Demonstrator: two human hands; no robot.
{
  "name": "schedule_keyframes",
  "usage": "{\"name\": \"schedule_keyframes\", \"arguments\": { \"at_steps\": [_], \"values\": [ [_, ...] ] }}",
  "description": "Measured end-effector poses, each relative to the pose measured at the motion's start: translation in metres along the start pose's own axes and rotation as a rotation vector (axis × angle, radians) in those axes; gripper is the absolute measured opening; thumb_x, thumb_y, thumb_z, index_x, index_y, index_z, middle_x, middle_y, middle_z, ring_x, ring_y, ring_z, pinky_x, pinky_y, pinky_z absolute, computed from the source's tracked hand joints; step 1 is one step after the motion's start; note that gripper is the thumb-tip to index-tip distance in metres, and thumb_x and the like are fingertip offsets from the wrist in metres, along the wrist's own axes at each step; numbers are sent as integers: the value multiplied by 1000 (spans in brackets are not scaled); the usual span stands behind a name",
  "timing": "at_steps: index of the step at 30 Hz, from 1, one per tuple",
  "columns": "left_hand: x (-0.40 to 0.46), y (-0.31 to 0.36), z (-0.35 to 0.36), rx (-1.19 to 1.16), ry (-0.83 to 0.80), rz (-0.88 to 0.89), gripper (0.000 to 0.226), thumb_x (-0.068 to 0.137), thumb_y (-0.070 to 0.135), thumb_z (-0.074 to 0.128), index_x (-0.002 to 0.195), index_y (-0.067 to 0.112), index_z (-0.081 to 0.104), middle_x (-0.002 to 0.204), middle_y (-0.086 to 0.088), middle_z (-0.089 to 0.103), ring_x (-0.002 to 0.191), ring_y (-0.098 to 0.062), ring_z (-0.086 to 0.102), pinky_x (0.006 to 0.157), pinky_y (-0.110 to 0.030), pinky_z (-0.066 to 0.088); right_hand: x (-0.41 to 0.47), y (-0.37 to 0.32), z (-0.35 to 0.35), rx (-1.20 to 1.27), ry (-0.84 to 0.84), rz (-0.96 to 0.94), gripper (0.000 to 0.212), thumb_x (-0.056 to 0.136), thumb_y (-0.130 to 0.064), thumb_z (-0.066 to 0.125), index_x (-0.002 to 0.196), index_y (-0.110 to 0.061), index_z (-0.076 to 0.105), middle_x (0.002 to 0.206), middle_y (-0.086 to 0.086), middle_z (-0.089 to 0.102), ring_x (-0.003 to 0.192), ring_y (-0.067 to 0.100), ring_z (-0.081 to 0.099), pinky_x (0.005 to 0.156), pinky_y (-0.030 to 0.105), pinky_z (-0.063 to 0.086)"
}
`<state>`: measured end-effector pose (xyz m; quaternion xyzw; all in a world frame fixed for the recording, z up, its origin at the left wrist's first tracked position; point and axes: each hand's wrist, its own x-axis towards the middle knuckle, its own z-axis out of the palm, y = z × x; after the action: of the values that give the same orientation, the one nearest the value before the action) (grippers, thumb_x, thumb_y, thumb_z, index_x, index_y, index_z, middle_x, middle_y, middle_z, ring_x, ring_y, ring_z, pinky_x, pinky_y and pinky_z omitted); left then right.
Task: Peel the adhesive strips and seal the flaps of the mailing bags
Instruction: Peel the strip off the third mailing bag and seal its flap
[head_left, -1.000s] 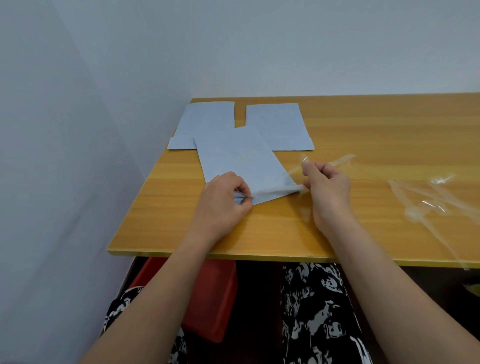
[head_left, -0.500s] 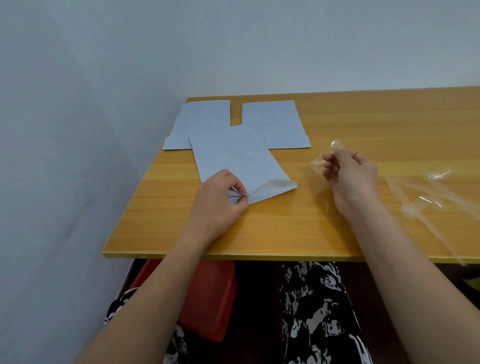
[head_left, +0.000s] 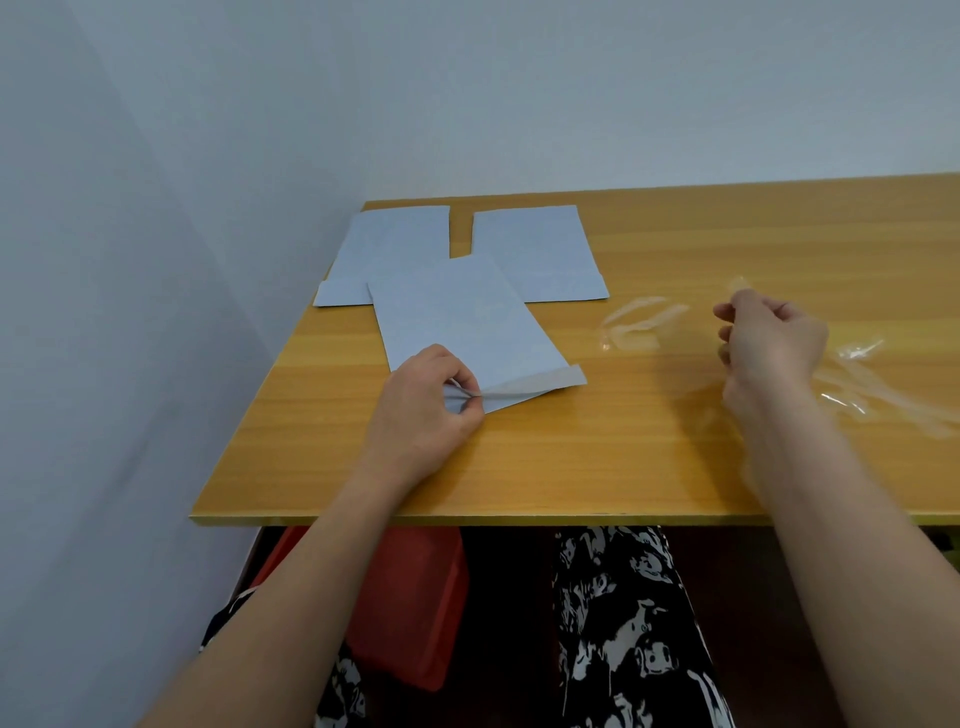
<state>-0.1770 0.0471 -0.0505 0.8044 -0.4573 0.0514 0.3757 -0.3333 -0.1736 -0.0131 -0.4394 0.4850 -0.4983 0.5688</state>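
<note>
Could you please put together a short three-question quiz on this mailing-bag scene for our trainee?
1. True or false: the left hand pinches the flap corner of the nearest mailing bag.
2. How many mailing bags lie on the wooden table?
3. What does the right hand hold? A) scissors B) a clear peeled strip C) nothing

Key: 1. True. 2. Three. 3. B; more clear strips lie to its right.
</note>
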Motion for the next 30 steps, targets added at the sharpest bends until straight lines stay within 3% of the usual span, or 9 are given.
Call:
{"name": "schedule_keyframes", "arguments": {
  "at_steps": [4,6,11,17,19,21,25,27,30],
  "values": [
    [0,1,-1,-4,-1,-8,11,75,10,71,75,17,63,83,7,59,80,-7,56,74,-24,49,12,-6,-12,-309,66,-100,13,77,-16,56,85,-13,66,81,-1,66,59,10,51,55,25,41],
    [0,1,-1,-1,-3,-9,10,75,10,71,76,17,63,83,6,59,80,-7,56,74,-24,49,18,-12,-17,-391,114,-145,23,78,-18,59,98,-12,69,89,0,67,74,17,62,66,33,50],
    [-1,2,-3,4,-2,-11,11,76,11,71,76,18,62,84,6,59,80,-8,56,73,-21,48,19,-18,-21,-716,24,-163,59,88,-26,55,143,-9,39,132,10,55,122,30,50,93,40,42],
    [-1,2,-3,-2,-6,-2,13,75,11,71,75,20,61,83,7,59,80,-8,56,73,-24,49,6,-14,-15,-639,59,-482,24,88,-23,52,100,-15,71,94,4,70,87,23,63,76,30,46],
    [0,1,-3,4,-6,-1,13,75,11,71,75,20,61,83,7,59,80,-8,56,73,-23,49,-6,-10,-7,-536,-93,-604,19,86,-24,57,98,-19,70,88,-1,68,76,12,59,75,26,45],
    [0,1,-3,4,-5,0,14,75,11,71,75,20,60,83,6,58,80,-9,56,73,-23,49,-25,-1,2,-503,-408,-636,23,85,-30,66,107,-24,67,93,-8,65,76,4,55,72,22,45],
    [-1,2,-3,-5,2,10,17,74,9,71,74,21,58,82,6,58,79,-10,55,73,-24,47,-55,17,18,-715,-988,-624,80,64,-52,79,135,-36,47,125,-19,53,113,0,44,94,18,36],
    [0,0,-3,-9,3,18,17,73,9,71,73,20,58,82,5,58,79,-10,56,73,-25,48,-60,26,25,-872,-1060,-693,87,63,-52,80,139,-35,41,129,-19,48,121,1,36,101,22,32],
    [0,-1,-4,-19,-7,1,16,72,9,71,73,19,59,83,5,58,80,-10,56,73,-26,48,-62,35,31,-857,-1041,-714,64,74,-29,74,132,-31,47,122,-14,52,113,5,43,99,26,39]
  ]
}}
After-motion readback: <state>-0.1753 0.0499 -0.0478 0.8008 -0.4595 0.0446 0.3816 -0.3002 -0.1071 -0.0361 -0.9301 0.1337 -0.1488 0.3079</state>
